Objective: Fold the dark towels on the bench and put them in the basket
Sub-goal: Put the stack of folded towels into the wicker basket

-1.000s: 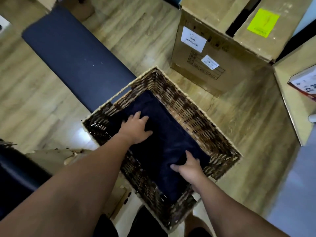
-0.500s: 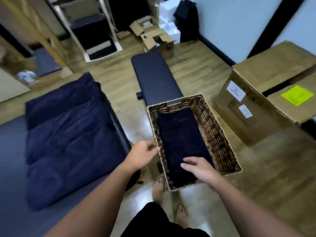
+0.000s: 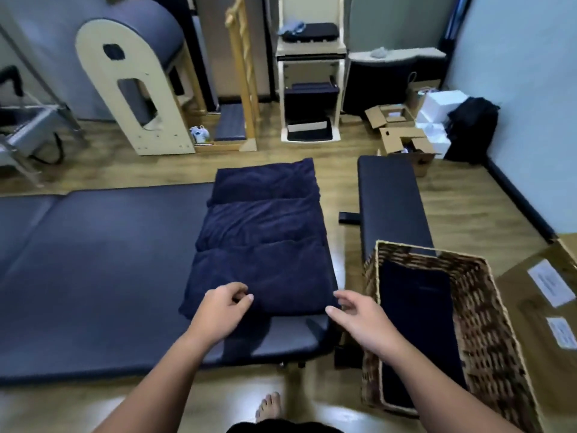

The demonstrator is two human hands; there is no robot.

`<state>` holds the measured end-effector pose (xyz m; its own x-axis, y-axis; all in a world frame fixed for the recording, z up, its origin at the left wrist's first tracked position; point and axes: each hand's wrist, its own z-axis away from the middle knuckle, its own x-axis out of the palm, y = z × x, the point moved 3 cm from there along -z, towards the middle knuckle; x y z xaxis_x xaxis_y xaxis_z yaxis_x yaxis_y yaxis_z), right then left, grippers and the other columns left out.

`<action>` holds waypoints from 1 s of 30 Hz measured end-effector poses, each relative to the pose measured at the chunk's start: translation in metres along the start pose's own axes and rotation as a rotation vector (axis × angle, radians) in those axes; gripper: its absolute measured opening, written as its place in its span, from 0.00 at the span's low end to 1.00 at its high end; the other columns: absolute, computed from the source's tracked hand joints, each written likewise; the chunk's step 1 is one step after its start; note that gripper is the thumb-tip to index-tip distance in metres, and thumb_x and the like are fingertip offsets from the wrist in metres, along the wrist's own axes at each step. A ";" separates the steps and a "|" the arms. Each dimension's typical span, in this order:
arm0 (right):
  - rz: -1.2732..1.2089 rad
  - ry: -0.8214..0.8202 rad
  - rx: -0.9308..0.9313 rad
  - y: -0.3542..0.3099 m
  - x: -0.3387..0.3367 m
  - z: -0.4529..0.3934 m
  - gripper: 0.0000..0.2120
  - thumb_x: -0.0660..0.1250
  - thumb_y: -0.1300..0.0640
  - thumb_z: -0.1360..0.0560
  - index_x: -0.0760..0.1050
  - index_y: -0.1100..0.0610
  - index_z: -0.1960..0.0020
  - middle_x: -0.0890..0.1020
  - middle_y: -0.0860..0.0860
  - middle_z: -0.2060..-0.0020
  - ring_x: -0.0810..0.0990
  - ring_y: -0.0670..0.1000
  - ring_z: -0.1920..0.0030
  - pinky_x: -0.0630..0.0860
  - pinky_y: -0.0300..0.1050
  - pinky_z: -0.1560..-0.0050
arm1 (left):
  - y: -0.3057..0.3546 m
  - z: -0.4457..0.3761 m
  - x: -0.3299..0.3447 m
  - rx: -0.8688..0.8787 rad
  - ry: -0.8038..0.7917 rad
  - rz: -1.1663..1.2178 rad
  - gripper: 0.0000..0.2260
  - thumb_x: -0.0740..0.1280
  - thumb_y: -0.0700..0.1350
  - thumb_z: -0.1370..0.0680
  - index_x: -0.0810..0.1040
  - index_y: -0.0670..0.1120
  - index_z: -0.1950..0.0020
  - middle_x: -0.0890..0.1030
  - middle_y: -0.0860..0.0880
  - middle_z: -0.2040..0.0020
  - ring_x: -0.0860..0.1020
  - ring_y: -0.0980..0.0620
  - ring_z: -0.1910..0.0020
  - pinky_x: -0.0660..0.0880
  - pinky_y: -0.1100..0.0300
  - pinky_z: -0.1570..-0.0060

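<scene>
1. Right now the left hand [image 3: 223, 310] hovers at the near-left corner of the nearest dark towel [image 3: 262, 273], fingers loosely curled, thumb close to forefinger; whether it pinches cloth, cannot tell.
2. Right hand [image 3: 359, 320] sits at the towel's near-right corner, fingers relaxed and apart, holding nothing.
3. Three dark towels lie overlapped in a row on the padded bench [image 3: 93, 276]; the farthest [image 3: 265, 179] reaches the bench's far edge.
4. The nearest towel's near edge stops short of the bench's front edge, bare padding showing there.
5. Wicker basket [image 3: 487, 323] stands on the floor just right of the bench, one folded towel [image 3: 415, 307] flat inside.
6. Narrow black bench [image 3: 390, 201] runs behind the basket; cardboard box [image 3: 549, 295] beside it at right.
</scene>
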<state>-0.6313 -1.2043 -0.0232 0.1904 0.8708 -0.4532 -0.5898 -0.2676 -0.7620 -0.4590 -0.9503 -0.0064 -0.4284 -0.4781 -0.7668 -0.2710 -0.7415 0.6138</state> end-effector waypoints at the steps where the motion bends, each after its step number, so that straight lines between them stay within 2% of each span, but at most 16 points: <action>1: 0.017 0.017 -0.008 -0.012 0.006 -0.009 0.27 0.75 0.45 0.27 0.75 0.50 0.30 0.80 0.48 0.38 0.79 0.46 0.37 0.73 0.43 0.33 | -0.013 -0.003 -0.007 -0.020 0.014 0.007 0.09 0.71 0.50 0.21 0.83 0.50 0.43 0.82 0.61 0.58 0.79 0.64 0.57 0.70 0.74 0.57; 5: 0.122 0.134 -0.049 -0.049 0.024 -0.044 0.32 0.73 0.43 0.26 0.71 0.51 0.26 0.77 0.48 0.32 0.75 0.49 0.32 0.70 0.45 0.31 | -0.062 -0.024 -0.029 -0.099 0.075 -0.030 0.11 0.70 0.51 0.21 0.82 0.51 0.40 0.81 0.58 0.57 0.79 0.58 0.55 0.76 0.58 0.49; 9: 0.166 0.165 -0.007 -0.061 0.037 -0.073 0.35 0.72 0.42 0.27 0.65 0.46 0.23 0.75 0.49 0.31 0.74 0.52 0.32 0.71 0.49 0.31 | -0.097 -0.043 -0.037 -0.177 0.056 -0.070 0.22 0.71 0.53 0.22 0.75 0.50 0.29 0.74 0.50 0.44 0.74 0.49 0.41 0.72 0.55 0.38; 12: 0.216 0.146 0.031 -0.068 0.042 -0.087 0.38 0.72 0.44 0.26 0.60 0.44 0.21 0.75 0.49 0.30 0.74 0.53 0.31 0.71 0.48 0.32 | -0.116 -0.054 -0.037 -0.251 -0.038 -0.023 0.33 0.72 0.57 0.24 0.63 0.59 0.21 0.68 0.48 0.35 0.68 0.46 0.32 0.68 0.50 0.30; 14: 0.195 0.140 0.044 -0.069 0.043 -0.093 0.38 0.73 0.47 0.26 0.60 0.43 0.20 0.75 0.48 0.31 0.74 0.53 0.32 0.71 0.46 0.33 | -0.122 -0.060 -0.035 -0.269 -0.129 0.123 0.37 0.73 0.54 0.25 0.59 0.61 0.20 0.67 0.45 0.29 0.68 0.45 0.29 0.66 0.50 0.27; 16: 0.131 0.148 0.065 -0.068 0.045 -0.099 0.38 0.75 0.50 0.28 0.61 0.41 0.22 0.76 0.48 0.33 0.76 0.52 0.35 0.73 0.46 0.34 | -0.121 -0.065 -0.033 -0.278 -0.190 0.237 0.39 0.72 0.51 0.27 0.58 0.63 0.20 0.71 0.50 0.28 0.71 0.47 0.30 0.68 0.51 0.28; 18: 0.067 0.150 0.098 -0.066 0.047 -0.101 0.38 0.76 0.53 0.29 0.63 0.38 0.25 0.77 0.47 0.35 0.78 0.51 0.38 0.75 0.49 0.35 | -0.115 -0.069 -0.031 -0.296 -0.218 0.272 0.40 0.69 0.51 0.30 0.56 0.68 0.21 0.77 0.60 0.35 0.75 0.47 0.34 0.70 0.50 0.29; 20: 0.036 0.133 0.120 -0.064 0.047 -0.102 0.37 0.76 0.56 0.30 0.63 0.36 0.28 0.77 0.46 0.36 0.78 0.50 0.40 0.76 0.49 0.36 | -0.107 -0.071 -0.029 -0.288 -0.232 0.307 0.38 0.68 0.49 0.29 0.58 0.68 0.22 0.79 0.65 0.44 0.78 0.51 0.41 0.71 0.53 0.33; 22: 0.042 0.127 0.122 -0.062 0.045 -0.101 0.38 0.76 0.56 0.31 0.64 0.34 0.29 0.77 0.44 0.37 0.78 0.49 0.41 0.77 0.49 0.37 | -0.102 -0.074 -0.030 -0.292 -0.192 0.411 0.35 0.73 0.45 0.26 0.64 0.63 0.23 0.78 0.62 0.40 0.78 0.55 0.40 0.73 0.57 0.36; 24: 0.062 0.125 0.129 -0.062 0.043 -0.098 0.37 0.76 0.56 0.32 0.64 0.35 0.29 0.78 0.44 0.39 0.79 0.49 0.41 0.77 0.49 0.37 | -0.101 -0.078 -0.032 -0.306 -0.154 0.505 0.30 0.77 0.46 0.27 0.71 0.63 0.29 0.79 0.59 0.37 0.79 0.57 0.40 0.75 0.55 0.35; 26: 0.065 0.133 0.139 -0.056 0.039 -0.091 0.37 0.76 0.56 0.31 0.65 0.37 0.29 0.77 0.43 0.40 0.78 0.49 0.41 0.76 0.46 0.38 | -0.097 -0.082 -0.030 -0.282 -0.171 0.509 0.24 0.78 0.44 0.28 0.75 0.65 0.39 0.82 0.59 0.41 0.81 0.57 0.43 0.78 0.52 0.38; 28: 0.057 0.166 0.140 -0.046 0.032 -0.080 0.35 0.77 0.57 0.31 0.68 0.38 0.29 0.78 0.43 0.40 0.78 0.47 0.43 0.75 0.42 0.41 | -0.088 -0.082 -0.023 -0.260 -0.186 0.488 0.24 0.78 0.42 0.28 0.75 0.64 0.41 0.83 0.59 0.44 0.82 0.58 0.46 0.79 0.53 0.42; 30: 0.057 0.225 0.155 -0.031 0.021 -0.067 0.33 0.78 0.57 0.32 0.70 0.36 0.32 0.79 0.41 0.44 0.78 0.46 0.45 0.75 0.41 0.43 | -0.073 -0.079 -0.014 -0.243 -0.192 0.486 0.23 0.78 0.40 0.28 0.75 0.62 0.42 0.83 0.59 0.47 0.82 0.60 0.51 0.80 0.59 0.50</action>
<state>-0.5561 -1.2056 -0.0398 0.3128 0.7384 -0.5974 -0.7141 -0.2318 -0.6605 -0.3654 -0.9266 -0.0549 -0.6091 -0.7139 -0.3453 0.1920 -0.5553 0.8092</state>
